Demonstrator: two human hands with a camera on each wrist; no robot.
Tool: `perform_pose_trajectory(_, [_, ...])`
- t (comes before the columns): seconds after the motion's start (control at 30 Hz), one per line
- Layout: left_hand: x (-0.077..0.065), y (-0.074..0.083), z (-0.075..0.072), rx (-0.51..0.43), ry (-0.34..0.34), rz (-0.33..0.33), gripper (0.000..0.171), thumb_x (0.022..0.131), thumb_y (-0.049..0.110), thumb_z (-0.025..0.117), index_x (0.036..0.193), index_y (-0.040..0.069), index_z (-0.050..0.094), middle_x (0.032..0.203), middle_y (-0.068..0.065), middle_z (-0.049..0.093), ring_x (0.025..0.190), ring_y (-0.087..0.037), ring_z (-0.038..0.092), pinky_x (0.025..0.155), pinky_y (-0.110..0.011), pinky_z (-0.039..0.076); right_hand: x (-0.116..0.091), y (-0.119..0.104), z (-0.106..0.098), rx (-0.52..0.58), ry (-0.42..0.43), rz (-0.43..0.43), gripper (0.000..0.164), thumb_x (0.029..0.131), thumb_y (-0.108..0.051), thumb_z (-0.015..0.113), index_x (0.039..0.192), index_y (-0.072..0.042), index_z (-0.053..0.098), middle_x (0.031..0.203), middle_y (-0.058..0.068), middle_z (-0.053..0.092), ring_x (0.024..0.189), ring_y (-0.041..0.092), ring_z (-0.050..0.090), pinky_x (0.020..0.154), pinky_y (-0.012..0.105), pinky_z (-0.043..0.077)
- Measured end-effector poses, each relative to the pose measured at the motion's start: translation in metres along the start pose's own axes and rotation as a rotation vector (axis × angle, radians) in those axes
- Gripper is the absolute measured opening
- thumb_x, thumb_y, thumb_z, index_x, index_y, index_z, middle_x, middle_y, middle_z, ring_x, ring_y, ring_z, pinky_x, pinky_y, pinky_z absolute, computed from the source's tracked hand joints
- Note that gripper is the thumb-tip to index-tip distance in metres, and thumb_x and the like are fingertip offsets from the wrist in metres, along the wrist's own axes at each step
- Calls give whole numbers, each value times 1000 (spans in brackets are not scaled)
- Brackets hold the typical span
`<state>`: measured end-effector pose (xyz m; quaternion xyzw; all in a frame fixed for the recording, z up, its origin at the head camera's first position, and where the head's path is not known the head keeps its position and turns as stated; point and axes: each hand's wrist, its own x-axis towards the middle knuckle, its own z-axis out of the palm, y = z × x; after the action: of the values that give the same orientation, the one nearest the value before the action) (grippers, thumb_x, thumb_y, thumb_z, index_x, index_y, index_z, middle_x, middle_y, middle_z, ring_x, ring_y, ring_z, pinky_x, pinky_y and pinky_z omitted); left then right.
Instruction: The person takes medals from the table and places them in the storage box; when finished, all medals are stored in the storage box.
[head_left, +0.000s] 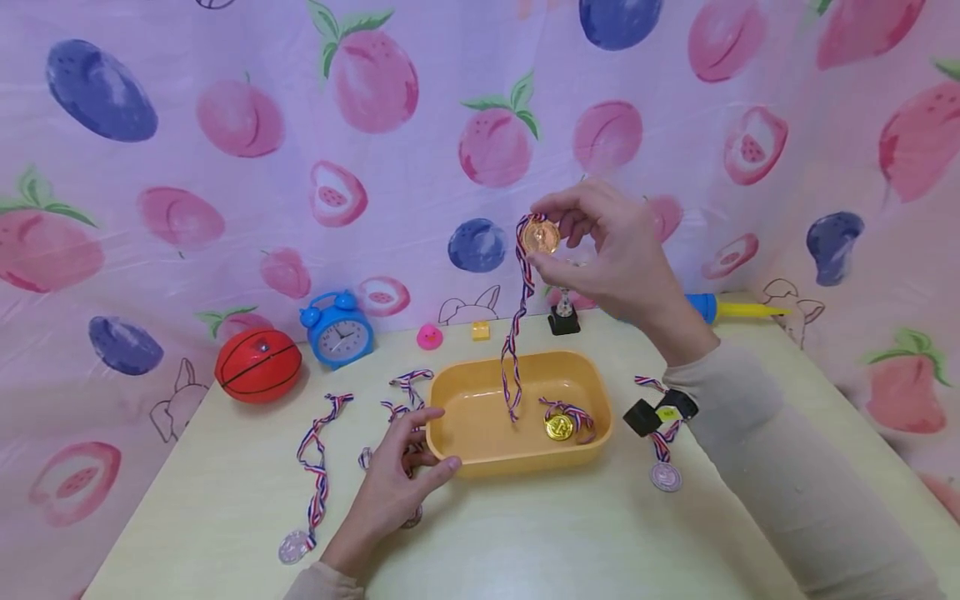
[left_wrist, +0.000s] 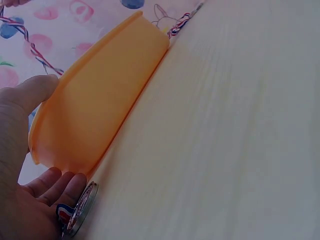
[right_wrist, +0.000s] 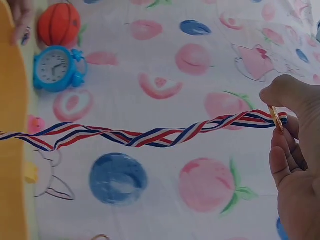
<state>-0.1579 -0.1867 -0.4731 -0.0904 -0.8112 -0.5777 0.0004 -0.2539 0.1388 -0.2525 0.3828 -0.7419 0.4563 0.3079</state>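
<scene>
My right hand (head_left: pixel 611 246) is raised over the tub and pinches a bronze-coloured medal (head_left: pixel 542 237) between thumb and fingers. From it a red, white and blue ribbon (right_wrist: pixel 145 137) hangs twisted, its lower end over the yellow plastic tub (head_left: pixel 517 467). A gold medal (head_left: pixel 558 427) lies inside the tub at the right with its ribbon bunched. My left hand (head_left: pixel 401 475) holds the tub's left end, the thumb at the front rim and the fingers around the side. Beside those fingers, in the left wrist view, is another medal (left_wrist: pixel 82 210) with its ribbon partly hidden.
Silver medals with ribbons lie at the left (head_left: pixel 293 547) and right (head_left: pixel 665 477) of the tub. Along the back stand a red ball (head_left: pixel 258 367), a blue alarm clock (head_left: pixel 339 333), a pink duck (head_left: pixel 430 337), a yellow block (head_left: pixel 480 331) and a small trophy (head_left: pixel 564 317).
</scene>
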Motion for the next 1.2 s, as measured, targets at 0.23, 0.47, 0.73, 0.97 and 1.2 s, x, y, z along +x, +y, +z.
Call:
perform_pose_trajectory(0.23, [0, -1, 0, 0, -7, 9, 69, 97, 17, 89, 158, 19, 56, 147, -13, 59, 109, -27, 71, 96, -25, 61, -28, 9, 22, -40, -97, 104, 42, 87, -11, 95, 126, -10, 79, 104, 0, 68, 92, 15, 62, 74, 24, 55])
perform_pose_trajectory(0.47, [0, -1, 0, -7, -5, 5, 68, 97, 19, 90, 156, 22, 57, 148, -11, 59, 109, -26, 71, 97, -24, 61, -52, 18, 36, -53, -126, 118, 42, 83, -14, 98, 122, -10, 81, 95, 0, 69, 85, 17, 64, 102, 33, 44])
perform_pose_trajectory(0.73, [0, -1, 1, 7, 4, -5, 68, 97, 19, 90, 157, 21, 57, 148, -9, 59, 109, -26, 71, 98, -26, 61, -87, 25, 49, 9, -199, 293, 44, 86, -14, 98, 126, -11, 79, 103, 0, 70, 92, 18, 62, 80, 29, 56])
perform_pose_trajectory(0.97, [1, -1, 1, 4, 2, -3, 68, 97, 20, 90, 157, 21, 57, 148, -9, 59, 110, -26, 71, 99, -27, 61, -112, 28, 61, -18, -256, 389, 46, 84, -19, 100, 125, -13, 80, 101, 0, 69, 94, 22, 64, 82, 33, 58])
perform_pose_trajectory(1.2, [0, -2, 0, 19, 7, 5, 69, 96, 19, 91, 157, 20, 57, 144, -12, 61, 107, -26, 71, 96, -25, 61, -132, 30, 71, -42, -319, 452, 44, 84, -26, 101, 121, -16, 80, 101, -4, 68, 93, 25, 64, 79, 38, 60])
